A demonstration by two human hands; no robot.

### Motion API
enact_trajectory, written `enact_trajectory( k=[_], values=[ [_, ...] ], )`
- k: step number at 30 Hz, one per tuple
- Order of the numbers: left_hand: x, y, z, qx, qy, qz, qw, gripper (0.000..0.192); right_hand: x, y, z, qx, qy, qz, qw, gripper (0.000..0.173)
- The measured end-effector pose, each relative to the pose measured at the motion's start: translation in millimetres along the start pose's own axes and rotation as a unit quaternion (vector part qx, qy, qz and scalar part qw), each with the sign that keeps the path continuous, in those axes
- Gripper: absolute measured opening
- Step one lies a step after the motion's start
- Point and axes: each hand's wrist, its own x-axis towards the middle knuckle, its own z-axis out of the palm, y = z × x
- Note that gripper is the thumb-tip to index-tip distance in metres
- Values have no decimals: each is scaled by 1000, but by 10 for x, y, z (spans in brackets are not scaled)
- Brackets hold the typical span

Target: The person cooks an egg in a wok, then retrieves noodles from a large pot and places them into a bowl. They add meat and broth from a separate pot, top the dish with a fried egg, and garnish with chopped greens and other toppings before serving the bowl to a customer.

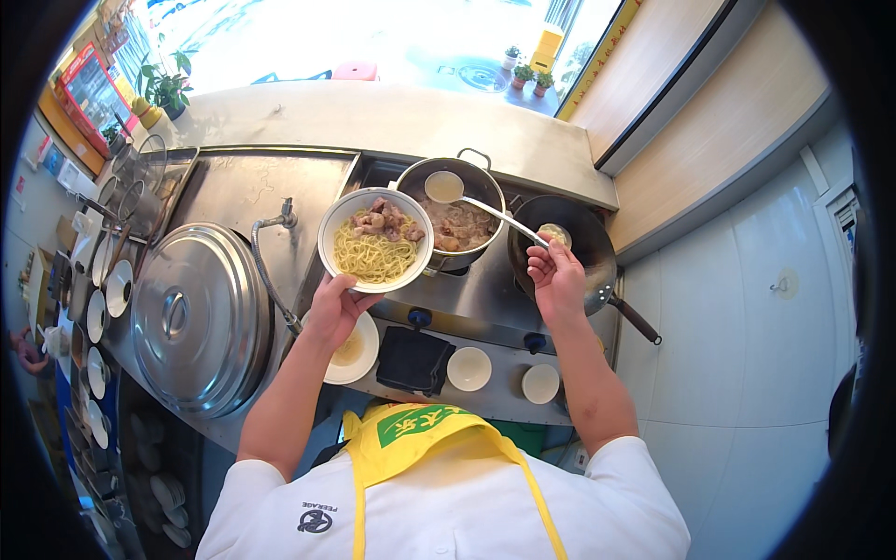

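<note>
My left hand (pixel 337 306) grips the near rim of a white bowl (pixel 324 240), with the thumb over the edge. In the bowl lie yellow noodles (pixel 371 253), with chunks of cooked meat (pixel 386 221) on their far side. My right hand (pixel 558 274) is closed around the handle of a metal ladle (pixel 505 218). The ladle's cup, filled with pale broth (pixel 444 187), hangs over a deep stockpot (pixel 494 178) of simmering meat and broth (pixel 458 227). The bowl is held beside the pot and hides part of its left rim.
Right of the pot sits a dark wok (pixel 595 262) with its handle (pixel 635 319) towards me. A large lidded steel pot (pixel 199 315) and a flexible hose tap (pixel 260 255) stand left. Nearer are a plate (pixel 365 353), a folded dark cloth (pixel 413 360) and two small white bowls (pixel 470 369).
</note>
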Motion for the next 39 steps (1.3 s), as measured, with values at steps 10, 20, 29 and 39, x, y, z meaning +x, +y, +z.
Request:
enact_trajectory(
  k=[10,20,29,39],
  values=[
    [4,33,67,0,3,-4,1000,51,-464,-185,259,-89,-124,-1,988,32],
    [35,-29,-87,-9,14,-10,1000,47,-25,318,85,-243,-85,-136,957,32],
    [1,-16,-39,8,8,-3,1000,48,480,856,-160,-148,41,-41,987,31],
    [4,0,-4,-11,-2,-9,1000,52,323,538,-196,-56,52,-34,996,31]
  ],
)
